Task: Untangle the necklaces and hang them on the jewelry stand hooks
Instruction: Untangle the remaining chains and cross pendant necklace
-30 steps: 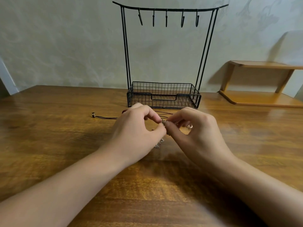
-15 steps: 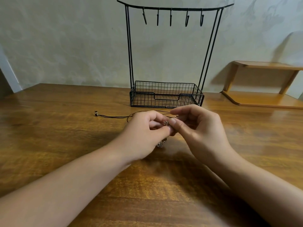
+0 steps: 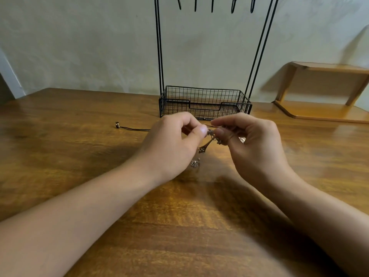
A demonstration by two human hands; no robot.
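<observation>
A knot of necklaces (image 3: 209, 139) is pinched between left hand (image 3: 173, 144) and right hand (image 3: 253, 144), untangling seemingly underway, with the empty hooks (image 3: 212, 5) at twelve o'clock awaiting a freed strand.

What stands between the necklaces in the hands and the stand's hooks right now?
Nothing visible. Both the left hand and right hand pinch the tangled necklaces in front of the wire basket; the hooks hang bare above, with open air between. Only the tangle itself remains.
</observation>
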